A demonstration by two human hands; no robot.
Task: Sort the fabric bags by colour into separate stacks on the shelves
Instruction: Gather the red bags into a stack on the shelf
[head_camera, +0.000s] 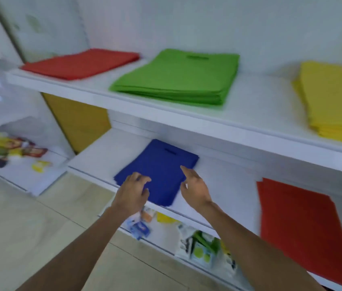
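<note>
Hovering over the blue bags (163,162) on the middle shelf (228,179)
left hand (131,191) fingers bent on them, too blurry to tell if gripping; right hand (195,186) fingers loose, holding nothing

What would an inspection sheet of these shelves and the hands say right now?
Surface: white shelves, three tiers.
Job's things: top shelf holds red stack, green stack, yellow stack; middle shelf holds blue stack, second red stack.
Clutter: small packets on the bottom shelf.
Hands: left hand rests on blue stack, grip blurred; right hand open at its right edge.
Cables: nothing seen.
Surroundings: tiled floor, white wall.
</note>
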